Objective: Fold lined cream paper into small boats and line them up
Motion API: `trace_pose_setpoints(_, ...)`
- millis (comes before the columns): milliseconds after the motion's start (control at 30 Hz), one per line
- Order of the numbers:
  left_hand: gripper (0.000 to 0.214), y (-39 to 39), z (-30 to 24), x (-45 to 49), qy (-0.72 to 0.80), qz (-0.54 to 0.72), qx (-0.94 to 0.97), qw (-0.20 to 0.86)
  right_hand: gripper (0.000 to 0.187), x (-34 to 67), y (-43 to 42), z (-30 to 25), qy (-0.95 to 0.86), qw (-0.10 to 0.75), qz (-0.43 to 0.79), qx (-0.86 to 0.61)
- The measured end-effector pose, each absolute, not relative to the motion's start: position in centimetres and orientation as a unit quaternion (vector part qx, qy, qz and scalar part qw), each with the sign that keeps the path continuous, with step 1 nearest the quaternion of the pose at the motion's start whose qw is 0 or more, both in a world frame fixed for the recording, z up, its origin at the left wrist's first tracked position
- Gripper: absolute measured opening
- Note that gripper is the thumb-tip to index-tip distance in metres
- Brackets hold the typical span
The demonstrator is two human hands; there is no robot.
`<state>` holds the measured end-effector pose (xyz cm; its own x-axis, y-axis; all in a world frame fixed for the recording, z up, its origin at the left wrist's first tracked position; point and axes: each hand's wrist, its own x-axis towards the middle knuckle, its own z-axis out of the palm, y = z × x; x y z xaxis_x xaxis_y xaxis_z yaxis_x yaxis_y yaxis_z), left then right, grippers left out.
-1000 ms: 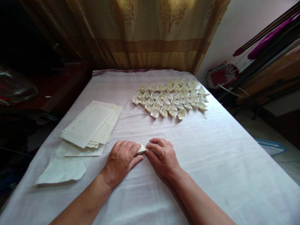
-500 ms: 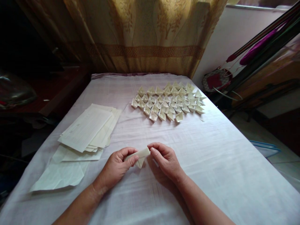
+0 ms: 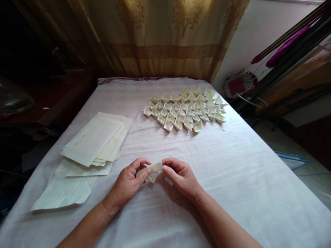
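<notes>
Above the near middle of the cloth is a small folded piece of paper (image 3: 156, 167), with a flat band along its top and a triangular point hanging below. My left hand (image 3: 128, 182) is closed on its left part, thumb pressed on the near face and fingers behind. At the right end of the band, the thumb and forefinger of my right hand (image 3: 183, 177) pinch the edge. Part of the paper is hidden behind my left thumb and fingers. Farther back stand several folded paper boats (image 3: 181, 113), grouped in close rows.
A stack of printed sheets (image 3: 94, 137) lies on the left, with a creased pale sheet (image 3: 62, 193) under its near end. The white cloth (image 3: 219, 172) covers the table. A patterned curtain (image 3: 155, 38) hangs behind, and a bag (image 3: 239, 84) sits beyond the right edge.
My right thumb and fingertips have closed in on the right end of the folded paper. My left hand keeps its grip. The whole view has shifted slightly.
</notes>
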<state>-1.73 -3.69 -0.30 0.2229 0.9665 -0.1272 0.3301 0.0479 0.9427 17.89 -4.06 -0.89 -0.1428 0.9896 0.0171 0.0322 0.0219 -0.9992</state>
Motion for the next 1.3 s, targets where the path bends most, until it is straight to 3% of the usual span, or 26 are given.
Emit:
trace_pose_setpoints(133,0.021,-3.7,-0.5,-2.0,0.523,0.329,0.673,0.406,0.03,17.8,-4.2,-1.4,-0.555,0.464,0.517,-0.457)
trace_pose_setpoints(367,0.025,-3.9,0.1,-2.4,0.487,0.297,0.74,0.356,0.019,17.8,-4.5,-1.8,-0.606,0.437,0.454,-0.486)
trace_pose_setpoints(667,0.022,-3.1,-0.8,-2.7,0.484,0.285,0.819,0.121,0.022,17.9,-4.5,-1.6,-0.689,0.415,0.354,-0.477)
trace_pose_setpoints(867,0.013,-2.9,-0.9,-2.1,0.502,0.248,0.827,0.046,0.019,19.0,-4.2,-1.8,-0.723,0.372,0.248,-0.527)
trace_pose_setpoints(1033,0.017,-2.4,-1.3,-2.0,0.459,0.248,0.85,0.069,0.034,19.5,-3.9,-2.0,-0.791,0.34,0.194,-0.47)
trace_pose_setpoints(1300,0.021,-1.7,-0.3,-2.8,0.462,0.233,0.817,0.255,0.048,19.5,-4.0,-1.8,-0.837,0.306,0.138,-0.432)
